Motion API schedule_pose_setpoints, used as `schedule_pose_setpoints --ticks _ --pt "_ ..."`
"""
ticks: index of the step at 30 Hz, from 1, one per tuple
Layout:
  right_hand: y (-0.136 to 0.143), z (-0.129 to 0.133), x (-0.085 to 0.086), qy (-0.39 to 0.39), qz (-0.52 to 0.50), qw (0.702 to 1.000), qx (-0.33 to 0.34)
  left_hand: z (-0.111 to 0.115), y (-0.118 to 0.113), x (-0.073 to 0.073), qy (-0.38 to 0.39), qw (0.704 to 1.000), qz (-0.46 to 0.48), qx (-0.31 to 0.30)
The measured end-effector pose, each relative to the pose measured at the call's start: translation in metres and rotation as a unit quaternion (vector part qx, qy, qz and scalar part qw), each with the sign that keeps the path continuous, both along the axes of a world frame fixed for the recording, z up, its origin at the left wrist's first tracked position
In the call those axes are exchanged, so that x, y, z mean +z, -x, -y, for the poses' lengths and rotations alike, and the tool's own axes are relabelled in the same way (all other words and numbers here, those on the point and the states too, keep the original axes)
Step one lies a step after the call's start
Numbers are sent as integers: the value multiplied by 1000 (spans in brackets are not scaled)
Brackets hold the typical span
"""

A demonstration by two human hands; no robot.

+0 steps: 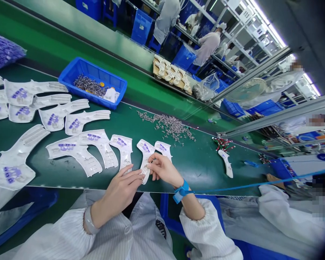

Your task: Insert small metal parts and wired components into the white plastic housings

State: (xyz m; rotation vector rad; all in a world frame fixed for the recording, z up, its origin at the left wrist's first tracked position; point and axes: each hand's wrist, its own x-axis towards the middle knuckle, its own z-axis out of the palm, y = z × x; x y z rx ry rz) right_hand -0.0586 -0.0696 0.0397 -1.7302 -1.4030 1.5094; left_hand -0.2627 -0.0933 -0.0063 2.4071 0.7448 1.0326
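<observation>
A white plastic shell (145,148) with a purple part set in its wide end lies on the green bench in front of me. My left hand (124,187) holds its lower, narrow end, fingers stretched over it. Above that end my right hand (164,170) is closed in a pinch; what sits between the fingertips is too small to make out. The right wrist wears a blue strap (182,192) with a blue cord. Beside my hands lie another white shell (164,148) on the right and one (121,146) on the left, both with purple parts.
A heap of small metal screws (173,126) is spread beyond my hands. A blue bin (119,95) holds more small parts. Several white shells (52,115) cover the bench's left side. A lone shell (226,164) and red-green wired parts (222,143) lie right. People work beyond.
</observation>
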Motion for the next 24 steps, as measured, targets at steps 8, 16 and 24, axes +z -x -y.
schedule_pose_setpoints --ticks 8,16,24 --pt "-3 10 -9 -78 47 996 -5 -1 1 -3 0 1000 -6 -10" --pt "5 28 -7 -347 403 844 72 -2 8 -8 -25 1000 -8 -14" --pt "-50 57 -7 -310 384 865 91 -6 17 -20 -20 999 -3 -27"
